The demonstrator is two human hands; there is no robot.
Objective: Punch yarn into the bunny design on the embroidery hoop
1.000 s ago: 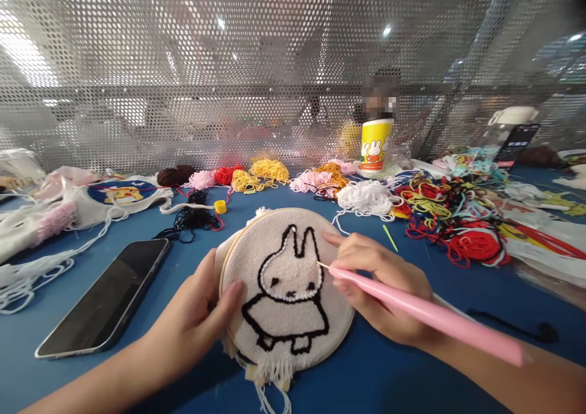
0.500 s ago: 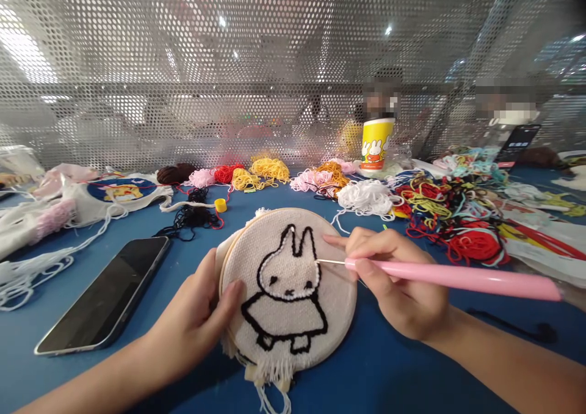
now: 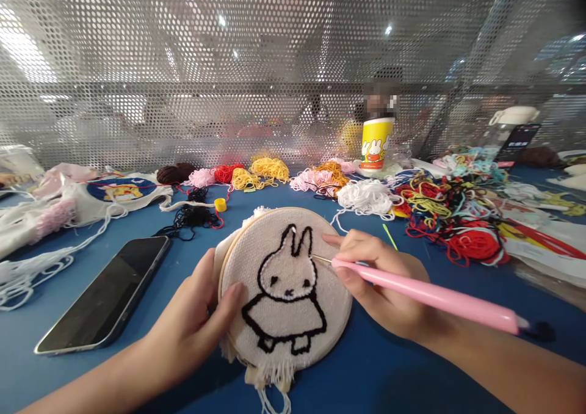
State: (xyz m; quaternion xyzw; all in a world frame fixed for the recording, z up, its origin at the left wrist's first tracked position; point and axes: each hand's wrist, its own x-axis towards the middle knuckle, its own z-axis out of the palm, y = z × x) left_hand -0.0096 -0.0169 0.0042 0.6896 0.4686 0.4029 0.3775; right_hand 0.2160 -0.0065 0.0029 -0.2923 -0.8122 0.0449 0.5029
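An embroidery hoop (image 3: 284, 316) with cream cloth stretched in it is tilted up in front of me. A rabbit figure (image 3: 287, 273) outlined in black yarn covers its middle, with a white line just inside the head outline. My left hand (image 3: 201, 316) grips the hoop's left edge, thumb on the front and fingers hidden behind. Between thumb and fingers, my right hand (image 3: 384, 286) holds a pink punch needle (image 3: 430, 293). Its metal tip meets the cloth at the right of the head, below the ear.
A phone (image 3: 105, 295) lies at left, near black yarn (image 3: 195, 212) and a yellow cap (image 3: 220, 205). White yarn (image 3: 368, 198), tangled coloured yarn (image 3: 458, 212) and a yellow cup (image 3: 377, 145) stand behind. A perforated metal screen (image 3: 256, 54) closes the back.
The needle tip has shifted slightly left and up along the head outline. My right hand has moved left, and the handle's back end has swung down and left. The left hand stays put.
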